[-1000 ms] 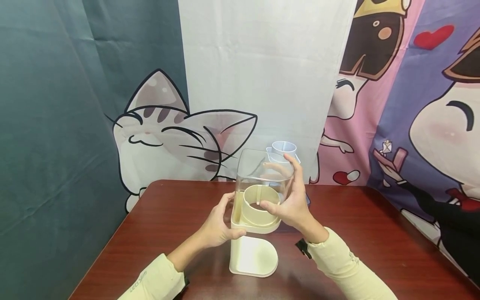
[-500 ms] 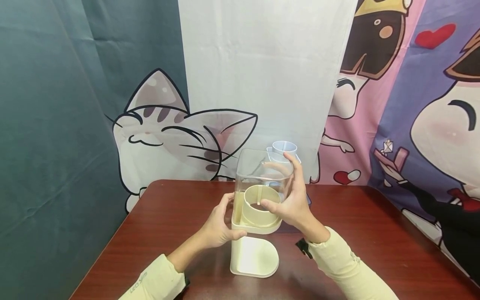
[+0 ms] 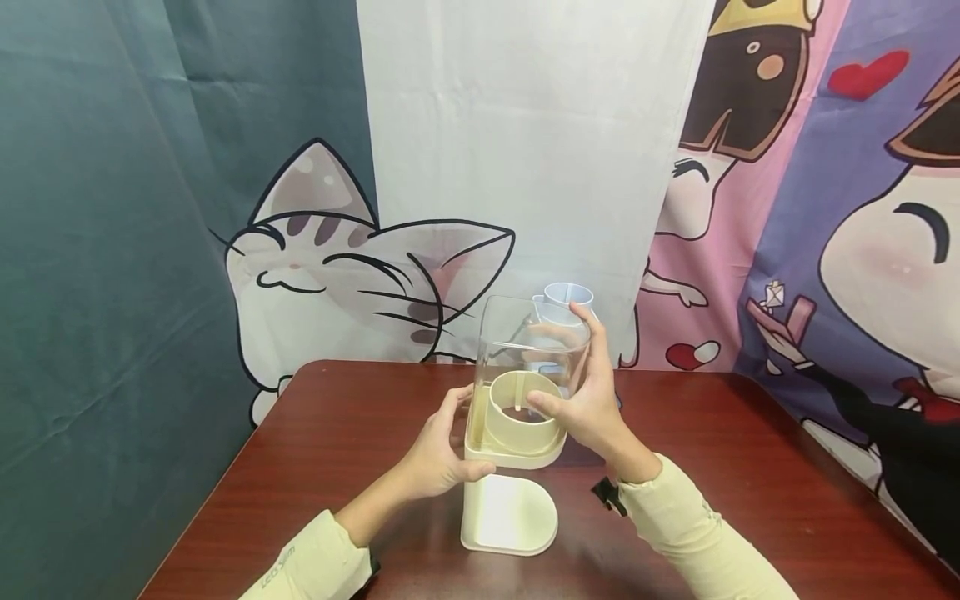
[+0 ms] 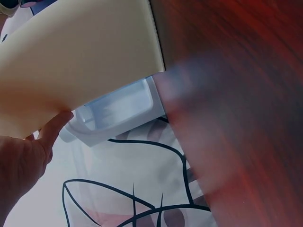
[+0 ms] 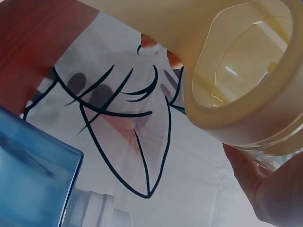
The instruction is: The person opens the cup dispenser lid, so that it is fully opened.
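A cream plastic stand (image 3: 512, 515) rises from the table on a rounded base. Its upper platform carries a short round collar (image 3: 525, 432). Over this collar sits a clear square-sided container (image 3: 501, 337), its lower edge at the platform. My left hand (image 3: 433, 454) grips the stand's left side at platform height, thumb in front. In the left wrist view the fingers (image 4: 57, 126) touch the edge of the stand's broad cream back panel (image 4: 85, 52). My right hand (image 3: 592, 407) holds the clear container from the right, thumb in front and fingers behind; the fingers show through the plastic.
Behind the stand is a pale blue piece with a round collar (image 3: 567, 300), partly covered by my right hand. A transparent blue box-shaped part (image 5: 35, 175) shows in the right wrist view. Printed curtains (image 3: 525, 150) back the red-brown table (image 3: 360, 417).
The clear container has shifted and tilted slightly to the right on the stand, my right hand moving with it. My left hand stays on the stand almost unmoved.
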A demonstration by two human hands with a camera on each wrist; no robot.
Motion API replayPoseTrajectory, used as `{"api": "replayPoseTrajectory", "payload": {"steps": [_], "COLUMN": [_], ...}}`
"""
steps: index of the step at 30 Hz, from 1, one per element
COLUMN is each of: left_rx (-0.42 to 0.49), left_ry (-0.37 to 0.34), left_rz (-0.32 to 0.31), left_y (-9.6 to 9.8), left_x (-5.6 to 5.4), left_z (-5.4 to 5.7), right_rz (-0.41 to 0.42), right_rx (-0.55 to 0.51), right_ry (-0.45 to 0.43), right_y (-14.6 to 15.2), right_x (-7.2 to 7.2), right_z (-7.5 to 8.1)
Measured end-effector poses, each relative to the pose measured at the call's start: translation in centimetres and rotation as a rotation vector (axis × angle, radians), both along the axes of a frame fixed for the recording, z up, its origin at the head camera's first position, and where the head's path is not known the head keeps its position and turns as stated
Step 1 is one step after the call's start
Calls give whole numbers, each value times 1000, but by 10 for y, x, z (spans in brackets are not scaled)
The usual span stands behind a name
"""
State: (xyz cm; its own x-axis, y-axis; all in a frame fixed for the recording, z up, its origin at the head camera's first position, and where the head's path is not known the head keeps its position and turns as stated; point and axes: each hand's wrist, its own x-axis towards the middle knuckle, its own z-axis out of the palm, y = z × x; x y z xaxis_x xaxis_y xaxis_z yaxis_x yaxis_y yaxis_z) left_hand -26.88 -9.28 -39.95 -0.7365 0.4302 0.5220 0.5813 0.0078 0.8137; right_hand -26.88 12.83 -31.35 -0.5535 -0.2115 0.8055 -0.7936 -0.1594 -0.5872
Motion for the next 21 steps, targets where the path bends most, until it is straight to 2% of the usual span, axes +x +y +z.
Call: {"api": "replayPoseTrajectory", "payload": {"steps": [8, 11, 18, 21], "left_rx": [7, 3, 0, 4], "left_ry": [19, 20, 38, 35], "left_rz": [9, 11, 12, 7], "left_y": [1, 1, 1, 1], "left_x": [1, 1, -1, -1], "left_z": [-1, -1, -2, -2], "right_rz": [31, 26, 27, 16], "right_rx": [-5, -11, -45, -54], "right_ry": [124, 103, -17, -24], "right_y": [-1, -2, 1, 2], "right_x": [-3, -3, -3, -3], "right_z": [-1, -1, 1, 0]}}
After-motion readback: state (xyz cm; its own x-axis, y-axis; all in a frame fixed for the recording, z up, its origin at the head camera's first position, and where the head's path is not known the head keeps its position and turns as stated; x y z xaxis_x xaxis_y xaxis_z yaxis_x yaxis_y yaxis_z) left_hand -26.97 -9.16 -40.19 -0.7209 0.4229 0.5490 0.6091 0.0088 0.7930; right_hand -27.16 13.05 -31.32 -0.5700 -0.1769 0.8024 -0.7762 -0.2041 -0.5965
